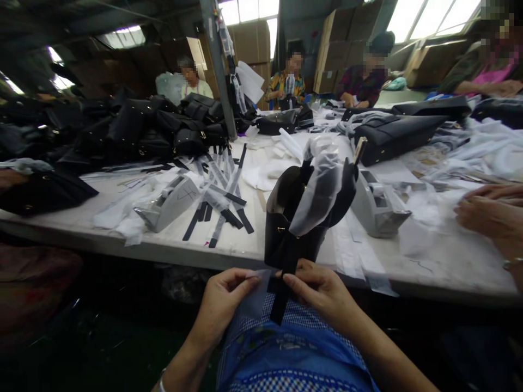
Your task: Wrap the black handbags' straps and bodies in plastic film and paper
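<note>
1. A blue apron (pixel 294 354) covers the person's lap, closest of all.
2. The long grey table (pixel 429 261) runs across, with a pile of black bags (pixel 143 130) far off on its left side.
3. The black bag (pixel 286 228) stands upright at the near edge of the table, right in front of the person. I think it could tip off, because it sits so close to the edge and a tug on its strap would pull it that way. It is dark and smooth and open at the top, with crinkly clear wrap (pixel 322 190) round its handle.
4. One grey tape holder (pixel 171 204) stands to the bag's left and another (pixel 378 204) to its right.
5. The left hand (pixel 223 299) has its fingers pinched shut on a bit of clear film (pixel 255 296).
6. The right hand (pixel 322 291) has its fingers closed on the black strap (pixel 281 296).
7. Another person's hand (pixel 486 212) rests on the table at the far right, well apart.
8. The strap hangs from the bag down over the apron.
9. The film is thin and floppy, so it could fold or go on crooked.
</note>
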### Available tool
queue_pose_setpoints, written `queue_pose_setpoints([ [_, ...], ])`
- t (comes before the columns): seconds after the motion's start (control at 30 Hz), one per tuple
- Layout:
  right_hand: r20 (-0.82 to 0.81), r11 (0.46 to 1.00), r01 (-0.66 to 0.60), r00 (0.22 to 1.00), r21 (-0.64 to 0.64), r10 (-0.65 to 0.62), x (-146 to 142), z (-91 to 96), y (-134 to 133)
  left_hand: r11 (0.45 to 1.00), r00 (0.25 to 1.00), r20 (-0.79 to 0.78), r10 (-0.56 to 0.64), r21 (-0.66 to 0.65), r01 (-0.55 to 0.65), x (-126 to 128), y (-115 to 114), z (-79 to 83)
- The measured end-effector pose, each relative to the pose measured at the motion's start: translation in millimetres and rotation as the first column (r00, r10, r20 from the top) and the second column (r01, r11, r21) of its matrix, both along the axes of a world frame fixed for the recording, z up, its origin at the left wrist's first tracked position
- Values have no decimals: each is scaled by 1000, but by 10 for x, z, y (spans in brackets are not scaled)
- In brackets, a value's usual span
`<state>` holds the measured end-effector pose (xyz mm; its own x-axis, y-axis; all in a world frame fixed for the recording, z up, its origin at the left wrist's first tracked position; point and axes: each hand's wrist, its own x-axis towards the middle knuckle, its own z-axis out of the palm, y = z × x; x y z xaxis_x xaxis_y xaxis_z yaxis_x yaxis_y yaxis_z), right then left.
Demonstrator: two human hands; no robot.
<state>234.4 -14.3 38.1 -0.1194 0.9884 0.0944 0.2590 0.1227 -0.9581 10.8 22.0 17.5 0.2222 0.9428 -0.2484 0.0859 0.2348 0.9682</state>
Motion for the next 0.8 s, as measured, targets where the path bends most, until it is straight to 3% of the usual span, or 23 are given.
queue_pose_setpoints([
  [0.13,-75,999,24,997,-35,-27,-27,-91,-6,999,998,-44,35,16,-34,-149,-115,-93],
  [0.33,-134,988,154,979,16,-150,-183,-143,17,1000,997,-80,22,-14,-23,-217,-242,-168],
  [0.53,-140,975,213,969,63,-202,-269,-156,76,995,999,-34,-16,-100,13,-207,-265,-121],
  [0.8,-27,978,159,987,136,-156,-260,-213,101,984,998,57,24,-178,-14,-115,-220,-50],
])
